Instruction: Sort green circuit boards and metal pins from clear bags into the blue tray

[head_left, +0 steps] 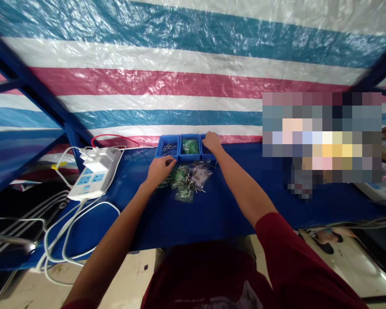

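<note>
My left hand [160, 170] hovers at the left edge of a pile on the blue table, its thumb and fingers curled together; whatever may be between them is too small to make out. In the pile lie small green packets [180, 175], clear plastic packets [200, 175] and many thin metal pins or screws [189, 180]. My right hand [211, 141] reaches into the right blue bin [209, 157], fingers bent down and their tips hidden. The middle blue bin [189, 158] holds green packets [190, 146], and the left blue bin [159, 148] holds loose metal pins [170, 148].
A white power strip [91, 180] with plugged-in white adapters [99, 159] stands on the left, its white cables [67, 231] looping over the table edge. Striped plastic sheeting [180, 81] hangs behind the blue table [193, 219]. A blurred-out area covers the right side.
</note>
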